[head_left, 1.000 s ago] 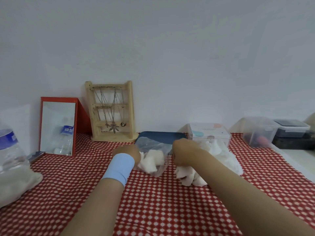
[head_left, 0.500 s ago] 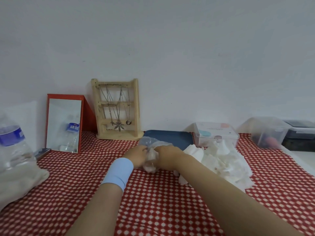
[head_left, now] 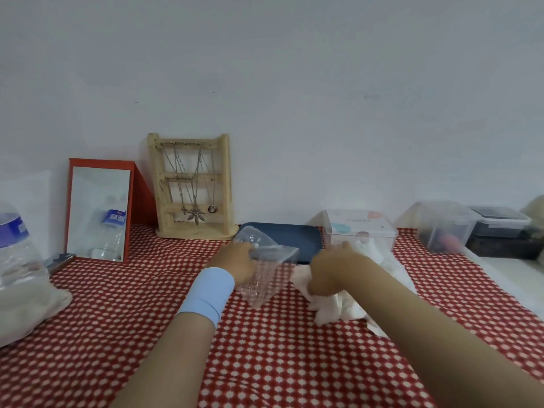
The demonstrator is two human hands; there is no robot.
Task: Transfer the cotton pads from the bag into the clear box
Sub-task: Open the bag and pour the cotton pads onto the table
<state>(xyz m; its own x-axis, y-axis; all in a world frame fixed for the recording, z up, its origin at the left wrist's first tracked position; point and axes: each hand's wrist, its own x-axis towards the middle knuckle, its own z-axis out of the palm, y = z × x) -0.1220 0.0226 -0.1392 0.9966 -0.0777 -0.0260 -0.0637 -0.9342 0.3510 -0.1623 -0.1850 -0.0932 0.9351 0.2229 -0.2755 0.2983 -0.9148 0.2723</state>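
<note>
Left hand (head_left: 235,265) clamps bag (head_left: 266,279); right hand (head_left: 332,266) fingers hidden among cotton pads (head_left: 338,309) — cannot tell

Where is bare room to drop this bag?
Bare checked cloth lies between the mirror and your left hand, which holds the bag; more in the near centre. Crowded right: cotton pads, clear box, blue tray.

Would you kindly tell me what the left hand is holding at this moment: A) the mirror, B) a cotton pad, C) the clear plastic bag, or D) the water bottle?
C: the left hand grips the clear plastic bag, while the right hand clutches the cotton pads.
</note>
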